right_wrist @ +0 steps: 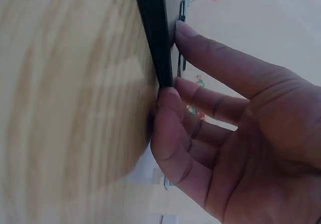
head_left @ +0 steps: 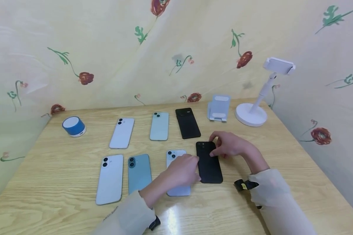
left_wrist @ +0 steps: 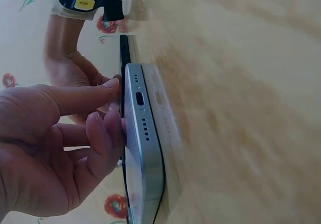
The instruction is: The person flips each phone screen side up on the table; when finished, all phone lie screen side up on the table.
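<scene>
A black smartphone [head_left: 209,166] lies back up on the wooden table, its camera end away from me. My right hand [head_left: 227,143] grips it at the upper right, thumb on its back and curled fingertips at the edge, as the right wrist view also shows. From the other side my left hand [head_left: 182,170] holds the phone's left edge between thumb and bent fingers. Under the left hand, partly hidden, is a light-blue smartphone [head_left: 179,191]; its port end [left_wrist: 145,113] faces the left wrist camera. Close beyond the black phone lies another black phone [head_left: 189,125].
A teal phone [head_left: 139,171] and a white phone [head_left: 109,181] lie to the left. Behind them are a whitish phone [head_left: 122,133] and a pale green phone [head_left: 159,127]. A blue-and-white cylinder [head_left: 74,126], a blue phone stand [head_left: 219,107] and a white phone holder [head_left: 251,115] stand farther back.
</scene>
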Action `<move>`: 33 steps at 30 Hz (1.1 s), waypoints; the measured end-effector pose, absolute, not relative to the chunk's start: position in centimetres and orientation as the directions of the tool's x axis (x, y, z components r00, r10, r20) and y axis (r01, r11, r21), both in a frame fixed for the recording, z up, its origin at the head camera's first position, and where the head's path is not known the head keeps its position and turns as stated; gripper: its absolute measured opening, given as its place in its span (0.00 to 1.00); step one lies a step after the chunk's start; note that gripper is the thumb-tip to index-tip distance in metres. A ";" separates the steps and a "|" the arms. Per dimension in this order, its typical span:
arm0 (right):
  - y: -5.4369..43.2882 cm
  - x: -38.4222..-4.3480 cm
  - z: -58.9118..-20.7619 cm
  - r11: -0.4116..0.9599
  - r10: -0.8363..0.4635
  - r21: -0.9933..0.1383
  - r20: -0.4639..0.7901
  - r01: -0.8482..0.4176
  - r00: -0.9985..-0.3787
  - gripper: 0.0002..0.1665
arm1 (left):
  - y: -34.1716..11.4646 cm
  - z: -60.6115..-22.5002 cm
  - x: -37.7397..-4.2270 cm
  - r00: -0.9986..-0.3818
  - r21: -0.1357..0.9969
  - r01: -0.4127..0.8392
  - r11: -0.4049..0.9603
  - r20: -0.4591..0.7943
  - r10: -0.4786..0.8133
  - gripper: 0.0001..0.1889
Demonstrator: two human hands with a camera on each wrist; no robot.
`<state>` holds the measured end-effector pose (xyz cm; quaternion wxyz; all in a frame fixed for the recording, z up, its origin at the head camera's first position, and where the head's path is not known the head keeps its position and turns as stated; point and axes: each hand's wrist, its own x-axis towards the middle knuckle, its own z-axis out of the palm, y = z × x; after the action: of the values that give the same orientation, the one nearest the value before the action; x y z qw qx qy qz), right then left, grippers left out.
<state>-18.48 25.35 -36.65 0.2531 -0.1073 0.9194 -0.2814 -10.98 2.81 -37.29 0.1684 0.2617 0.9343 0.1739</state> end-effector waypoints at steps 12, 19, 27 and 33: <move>25.6 -18.6 -36.5 0.846 -0.220 -0.531 -0.416 0.039 -0.882 0.35 | 3.9 -37.0 -11.7 -0.819 0.420 0.362 0.832 -0.282 0.499 0.35; 26.3 -18.5 -36.4 0.800 -0.244 -0.600 -0.364 0.025 -0.899 0.19 | 4.2 -37.2 -11.9 -0.817 0.415 0.354 0.838 -0.300 0.493 0.42; 26.0 -18.5 -36.6 0.761 -0.204 -0.644 -0.353 0.078 -0.913 0.21 | 4.5 -37.1 -11.9 -0.816 0.397 0.354 0.847 -0.312 0.487 0.48; 25.3 -18.4 -36.5 0.758 -0.202 -0.647 -0.353 0.083 -0.914 0.21 | 4.7 -37.2 -11.9 -0.818 0.380 0.367 0.849 -0.303 0.490 0.45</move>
<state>-18.37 25.27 -36.53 0.2052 -0.0324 0.9147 -0.3466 -11.89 4.74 -37.19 0.1984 0.2277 0.9408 0.1541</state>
